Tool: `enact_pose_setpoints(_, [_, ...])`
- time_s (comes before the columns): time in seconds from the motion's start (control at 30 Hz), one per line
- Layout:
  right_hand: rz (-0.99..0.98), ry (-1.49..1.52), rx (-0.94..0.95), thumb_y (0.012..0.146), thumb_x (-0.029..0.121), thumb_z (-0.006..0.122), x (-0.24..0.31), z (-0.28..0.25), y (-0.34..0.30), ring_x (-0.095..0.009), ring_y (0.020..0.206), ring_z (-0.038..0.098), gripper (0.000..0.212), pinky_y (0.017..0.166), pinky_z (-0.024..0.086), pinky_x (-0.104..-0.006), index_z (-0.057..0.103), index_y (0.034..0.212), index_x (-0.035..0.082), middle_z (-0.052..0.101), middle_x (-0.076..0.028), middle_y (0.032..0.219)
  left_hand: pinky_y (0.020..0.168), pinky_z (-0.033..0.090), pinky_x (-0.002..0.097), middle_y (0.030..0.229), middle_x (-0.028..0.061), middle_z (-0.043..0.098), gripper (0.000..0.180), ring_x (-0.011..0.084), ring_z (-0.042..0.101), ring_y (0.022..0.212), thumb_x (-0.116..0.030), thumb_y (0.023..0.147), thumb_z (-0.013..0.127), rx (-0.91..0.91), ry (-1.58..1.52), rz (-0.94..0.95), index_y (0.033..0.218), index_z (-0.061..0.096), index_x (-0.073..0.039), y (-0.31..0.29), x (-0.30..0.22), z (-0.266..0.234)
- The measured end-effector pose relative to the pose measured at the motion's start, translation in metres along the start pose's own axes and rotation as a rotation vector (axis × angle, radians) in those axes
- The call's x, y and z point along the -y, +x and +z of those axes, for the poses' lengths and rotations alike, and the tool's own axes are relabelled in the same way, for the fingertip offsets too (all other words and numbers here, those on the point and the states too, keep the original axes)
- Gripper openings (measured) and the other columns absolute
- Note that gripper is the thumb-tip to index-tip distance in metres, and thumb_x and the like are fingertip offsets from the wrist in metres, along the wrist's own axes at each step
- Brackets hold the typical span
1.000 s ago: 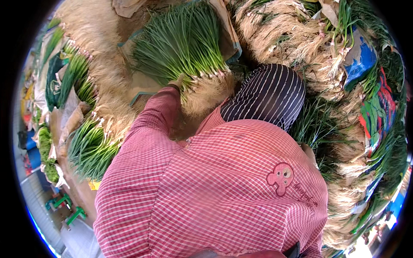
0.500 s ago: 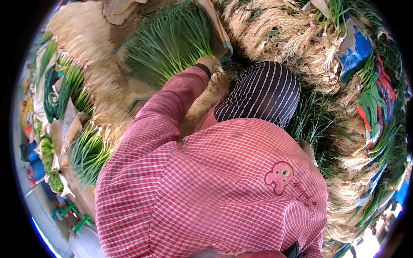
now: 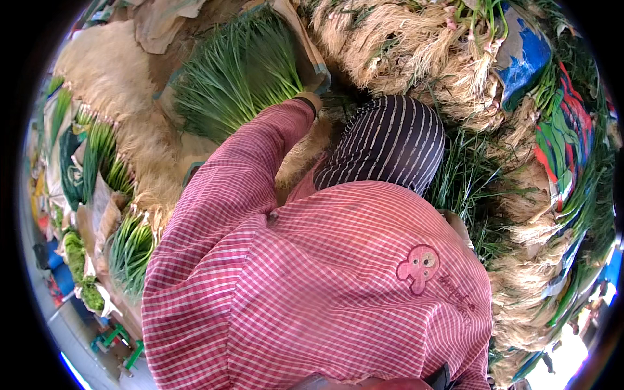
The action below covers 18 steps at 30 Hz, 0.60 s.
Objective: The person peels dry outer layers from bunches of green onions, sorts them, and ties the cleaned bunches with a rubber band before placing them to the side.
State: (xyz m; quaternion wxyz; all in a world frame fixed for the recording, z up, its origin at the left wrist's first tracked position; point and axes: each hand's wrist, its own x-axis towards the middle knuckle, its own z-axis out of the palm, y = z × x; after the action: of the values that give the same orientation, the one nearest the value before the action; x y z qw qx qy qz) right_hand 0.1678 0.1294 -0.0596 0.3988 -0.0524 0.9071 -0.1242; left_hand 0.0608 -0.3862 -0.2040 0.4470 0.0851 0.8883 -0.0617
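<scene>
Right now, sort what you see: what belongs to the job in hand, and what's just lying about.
Job in hand:
- left hand, fingers not clearly visible
- fanned green onions, by that hand
- brown sheet, around the onions

Apparently just lying about:
- rooty heap at upper right
- blue sack
- onion bundle at lower left

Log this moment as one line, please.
left hand: at right edge of green-leaved bundle, grip unclear; right hand: not in view; striped knee: lower right of left hand; pale roots: heaped upper right
</scene>
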Motion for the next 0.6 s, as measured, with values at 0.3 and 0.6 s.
enact_pose_setpoints(0.3, [0.024, 0.141, -0.072, 0.095, 0.026, 0.053, -0.024, -0.003, 0.005, -0.038, 0.097, 0.064, 0.032, 0.083, 0.051, -0.043, 0.064, 0.117, 0.006, 0.067, -0.023, 0.103, 0.094, 0.049, 0.0442, 0.135, 0.0085, 0.055, 0.036, 0.0285, 0.057, 0.117, -0.025, 0.1, 0.049, 0.065, -0.275, -0.121, 0.133, 0.057, -0.013, 0.131, 0.108, 0.099])
enact_pose_setpoints(0.6, [-0.039, 0.293, -0.448, 0.095, 0.028, 0.06, -0.028, -0.037, -0.019, -0.024, 0.093, 0.065, 0.038, 0.083, 0.05, -0.0344, 0.06, 0.125, 0.005, 0.067, -0.015, 0.11, 0.042, 0.045, 0.025, 0.072, 0.0038, 0.062, 0.009, 0.0136, 0.058, 0.055, -0.013, 0.095, 0.056, -0.534, -2.287, -0.027, 0.092, 0.059, -0.005, 0.013, 0.176, 0.065])
